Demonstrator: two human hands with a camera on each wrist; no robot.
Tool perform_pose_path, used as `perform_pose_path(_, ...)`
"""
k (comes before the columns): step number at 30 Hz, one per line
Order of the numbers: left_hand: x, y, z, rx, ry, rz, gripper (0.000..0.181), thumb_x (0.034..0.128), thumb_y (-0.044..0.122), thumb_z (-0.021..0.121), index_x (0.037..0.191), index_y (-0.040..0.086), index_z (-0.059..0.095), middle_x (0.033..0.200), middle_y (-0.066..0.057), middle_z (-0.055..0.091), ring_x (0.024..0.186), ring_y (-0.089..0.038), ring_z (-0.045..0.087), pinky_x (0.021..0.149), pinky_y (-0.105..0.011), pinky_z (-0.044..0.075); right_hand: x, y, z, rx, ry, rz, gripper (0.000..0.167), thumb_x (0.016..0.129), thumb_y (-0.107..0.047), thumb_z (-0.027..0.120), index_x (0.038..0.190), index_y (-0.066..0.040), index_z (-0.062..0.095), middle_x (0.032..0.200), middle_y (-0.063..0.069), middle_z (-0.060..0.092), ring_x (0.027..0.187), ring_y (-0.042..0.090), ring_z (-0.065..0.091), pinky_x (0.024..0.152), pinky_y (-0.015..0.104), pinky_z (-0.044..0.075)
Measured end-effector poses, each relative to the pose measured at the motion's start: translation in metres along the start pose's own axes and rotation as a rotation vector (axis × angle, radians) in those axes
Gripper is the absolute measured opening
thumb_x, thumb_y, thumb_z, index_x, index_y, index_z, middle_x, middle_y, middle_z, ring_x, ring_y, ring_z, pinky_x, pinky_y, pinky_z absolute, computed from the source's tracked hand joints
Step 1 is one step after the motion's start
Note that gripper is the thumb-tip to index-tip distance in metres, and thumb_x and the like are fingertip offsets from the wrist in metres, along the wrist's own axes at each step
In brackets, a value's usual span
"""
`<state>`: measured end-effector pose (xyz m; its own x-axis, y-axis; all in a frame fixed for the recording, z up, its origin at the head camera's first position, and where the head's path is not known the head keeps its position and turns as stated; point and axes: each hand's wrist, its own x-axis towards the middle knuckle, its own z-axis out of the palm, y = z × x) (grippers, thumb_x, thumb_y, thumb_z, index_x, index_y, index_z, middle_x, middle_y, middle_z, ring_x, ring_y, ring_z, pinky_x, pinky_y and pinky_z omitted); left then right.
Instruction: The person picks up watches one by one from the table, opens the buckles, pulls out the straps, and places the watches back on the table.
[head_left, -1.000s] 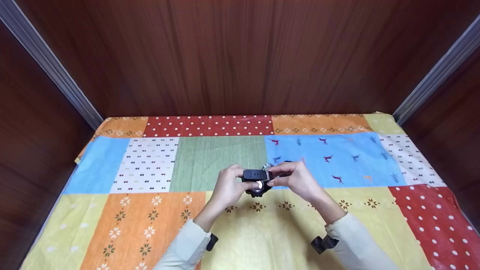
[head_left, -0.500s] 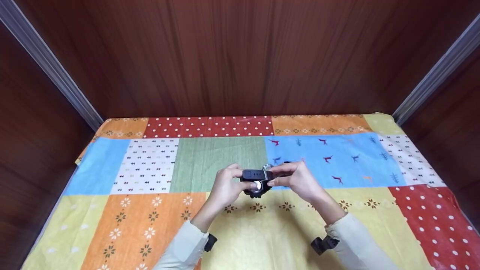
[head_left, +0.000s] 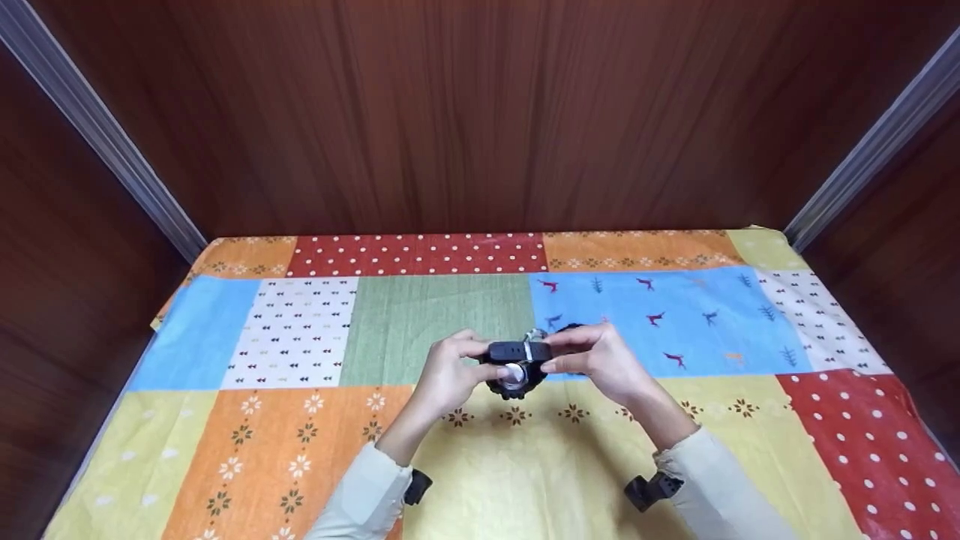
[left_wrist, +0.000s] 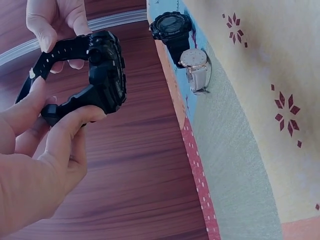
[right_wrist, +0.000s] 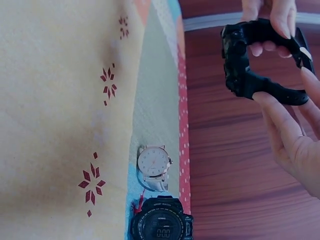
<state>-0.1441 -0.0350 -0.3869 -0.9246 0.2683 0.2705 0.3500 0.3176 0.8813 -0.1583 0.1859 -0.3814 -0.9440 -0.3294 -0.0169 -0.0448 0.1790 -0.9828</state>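
Observation:
A black sports wristwatch (head_left: 517, 386) is held above the table between both hands, its strap looped upward and its round silvery back showing inside. My left hand (head_left: 450, 371) pinches the strap from the left, the thumb near the case back. From the other side, my right hand (head_left: 607, 364) pinches the strap near a small silvery buckle (left_wrist: 32, 73). Whether the strap is fastened, I cannot tell. Beyond the hands, a rose-gold watch with a pale dial (right_wrist: 154, 161) and another black digital watch (right_wrist: 161, 224) lie on the cloth.
A patchwork tablecloth (head_left: 442, 315) in colourful printed squares covers the table. Brown wood-grain panels (head_left: 480, 112) enclose the back and both sides, with grey metal strips in the corners. Black cameras (head_left: 651, 491) sit at both wrists.
The silvery buckle has shifted slightly left along the strap's top. My right hand has moved a little to the right, my left hand a little left. Both keep their hold on the watch.

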Motion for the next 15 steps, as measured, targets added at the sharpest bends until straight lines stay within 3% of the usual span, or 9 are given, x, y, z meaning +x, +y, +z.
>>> perform_pose_path(8, -0.0014, -0.0021, -0.0041, -0.069, -0.026, -0.049, 0.030, 0.0708, 0.008, 0.076, 0.098, -0.001, 0.070, 0.082, -0.003, 0.062, 0.083, -0.019, 0.056, 0.074, -0.035, 0.048, -0.0004, 0.0016, -0.0010, 0.041, 0.007, -0.003, 0.034, 0.069, 0.002, 0.075, 0.099, 0.012, 0.064, 0.093, 0.017, 0.066, 0.078, 0.020, 0.063, 0.074, 0.032, 0.052)
perform_pose_path(15, -0.0013, -0.0055, -0.0068, -0.107, -0.046, -0.103, 0.033, 0.0714, 0.009, 0.076, 0.102, -0.002, 0.068, 0.089, -0.006, 0.063, 0.089, -0.021, 0.054, 0.078, -0.033, 0.046, -0.0005, 0.0053, -0.0032, 0.145, 0.007, 0.025, 0.035, 0.069, 0.007, 0.072, 0.101, 0.016, 0.061, 0.091, 0.016, 0.067, 0.077, 0.021, 0.065, 0.074, 0.035, 0.052)
